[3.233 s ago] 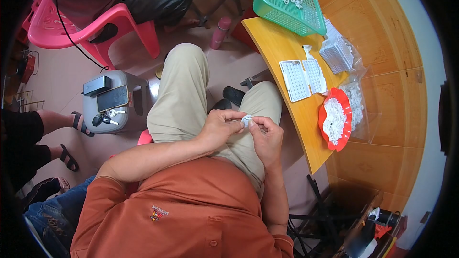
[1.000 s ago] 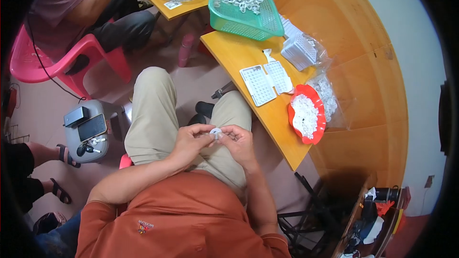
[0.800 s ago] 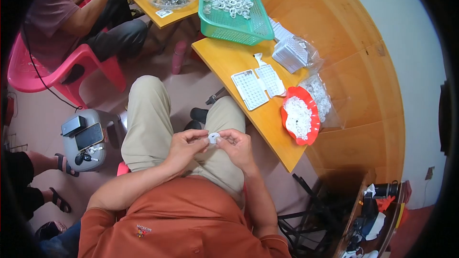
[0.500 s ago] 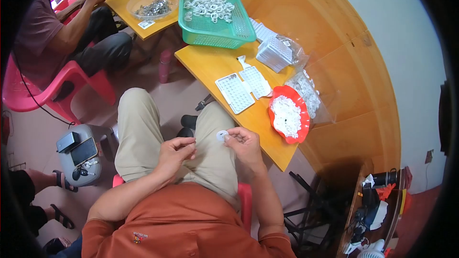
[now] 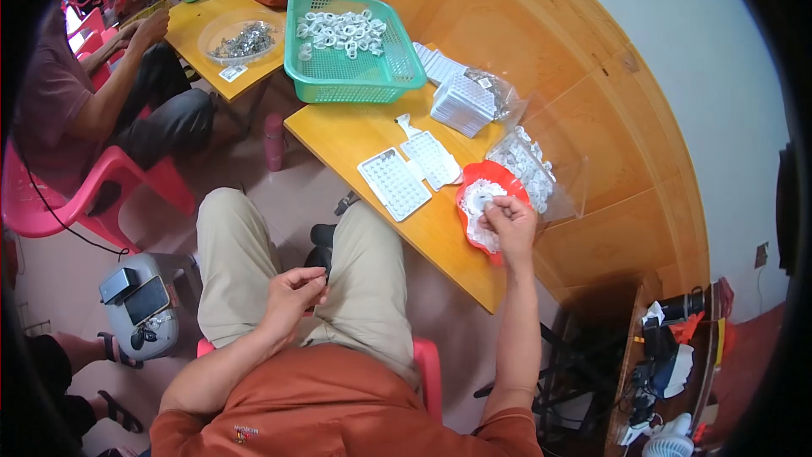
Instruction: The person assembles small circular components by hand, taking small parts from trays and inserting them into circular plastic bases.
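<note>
Pinching right hand: right of centre, fingertips nearly together, seemingly on a ring above the bowl.
Left hand: below centre, fingertips closed; contents unclear.
Bowl: bits heaped, plenty left.
Basket: upper centre, part-filled; finished or not, unclear.

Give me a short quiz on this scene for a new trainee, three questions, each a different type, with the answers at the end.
1. Choose one: in the foreground, the right hand is at:
A, the pink bottle
B, the red bowl
C, the orange bag

2. True or false: white rings lie in the nearer green basket.

3. Short answer: what does the phone rest on?

Key: 1, B. 2, true. 3, the grey box.
</note>
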`<state>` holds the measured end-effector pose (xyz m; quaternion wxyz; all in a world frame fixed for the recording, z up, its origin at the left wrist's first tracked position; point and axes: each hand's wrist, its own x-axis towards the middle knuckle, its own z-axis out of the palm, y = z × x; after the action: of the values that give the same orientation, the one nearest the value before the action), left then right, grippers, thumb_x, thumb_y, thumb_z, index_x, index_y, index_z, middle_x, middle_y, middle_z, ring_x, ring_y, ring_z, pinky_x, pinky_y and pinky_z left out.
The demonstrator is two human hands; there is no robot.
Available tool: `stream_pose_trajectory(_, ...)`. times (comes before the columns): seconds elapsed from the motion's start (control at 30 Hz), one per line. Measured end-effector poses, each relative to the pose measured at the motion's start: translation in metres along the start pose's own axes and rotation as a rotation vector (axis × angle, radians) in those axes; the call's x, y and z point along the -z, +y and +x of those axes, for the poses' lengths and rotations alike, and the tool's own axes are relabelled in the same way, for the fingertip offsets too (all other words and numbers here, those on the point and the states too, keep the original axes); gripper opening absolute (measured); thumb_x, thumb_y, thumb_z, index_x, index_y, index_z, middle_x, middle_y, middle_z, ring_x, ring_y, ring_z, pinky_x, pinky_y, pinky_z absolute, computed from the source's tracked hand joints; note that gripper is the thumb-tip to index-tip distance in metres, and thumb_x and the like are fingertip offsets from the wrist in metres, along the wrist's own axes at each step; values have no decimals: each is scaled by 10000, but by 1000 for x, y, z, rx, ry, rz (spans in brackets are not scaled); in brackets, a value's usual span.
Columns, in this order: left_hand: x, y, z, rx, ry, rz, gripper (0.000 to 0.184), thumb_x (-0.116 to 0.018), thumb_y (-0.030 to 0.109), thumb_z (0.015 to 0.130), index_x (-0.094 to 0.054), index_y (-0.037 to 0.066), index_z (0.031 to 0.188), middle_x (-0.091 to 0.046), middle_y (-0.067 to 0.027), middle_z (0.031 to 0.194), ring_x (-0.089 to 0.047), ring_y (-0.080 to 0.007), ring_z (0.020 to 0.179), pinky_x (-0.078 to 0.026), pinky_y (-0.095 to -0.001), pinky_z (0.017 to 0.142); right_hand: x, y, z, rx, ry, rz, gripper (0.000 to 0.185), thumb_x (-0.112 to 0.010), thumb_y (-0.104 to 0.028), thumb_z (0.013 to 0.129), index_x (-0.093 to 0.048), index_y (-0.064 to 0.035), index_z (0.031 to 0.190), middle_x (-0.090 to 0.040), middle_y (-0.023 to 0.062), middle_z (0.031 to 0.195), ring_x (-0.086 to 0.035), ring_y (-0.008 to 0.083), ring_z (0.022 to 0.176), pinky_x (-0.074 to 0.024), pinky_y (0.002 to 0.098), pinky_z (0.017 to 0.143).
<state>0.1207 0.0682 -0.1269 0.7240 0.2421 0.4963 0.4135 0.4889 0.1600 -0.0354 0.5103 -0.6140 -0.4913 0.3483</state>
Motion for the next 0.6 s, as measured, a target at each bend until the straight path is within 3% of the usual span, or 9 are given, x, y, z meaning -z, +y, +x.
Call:
stream_pose_trajectory(0.3,6,-8,10,-26,-6,-83,254,-664,87,917,-623,-54,1124,-664,-88,968,-635,-148,816,-535,-271,700,79,-17,70,67,301,-42,141,-683,-69,871,-633,28,961,-654,51,771,-616,106,613,-530,244,564)
stream_pose_trajectory(0.6,9,-12,18,-2,54,-80,197,-651,50,922,-651,-34,1100,-676,-84,977,-659,-151,819,-561,-260,693,143,-12,146,-10,396,-38,119,-643,-93,902,-645,3,972,-634,38,759,-596,89,585,-533,229,507)
